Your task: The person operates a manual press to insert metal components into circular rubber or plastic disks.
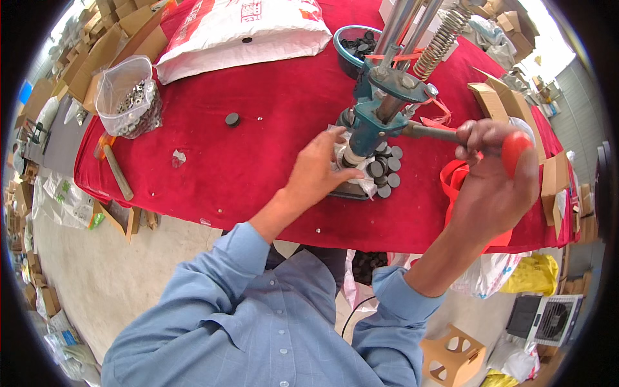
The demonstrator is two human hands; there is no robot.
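Note:
A green hand press (pixel 373 126) with steel columns and a coiled spring stands on the red-covered table. My right hand (pixel 493 177) is closed round the red-knobbed end of its lever (pixel 429 132), out to the right of the press. At the press's foot my left hand (pixel 313 171) spreads its thumb and fingers on either side of the lower ram (pixel 351 158). Whether its fingertips touch a small part there is hidden. Several dark round caps (pixel 385 169) lie heaped right beside the base, close to a crumpled clear plastic bag.
A blue bowl (pixel 351 61) of black caps stands behind the press. At the far left are a clear bag of metal parts (pixel 132 103) and a hammer (pixel 118 171). One black cap (pixel 233 119) lies alone; a white sack (pixel 248 35) rests at the back. Cardboard boxes (pixel 500 100) stand right.

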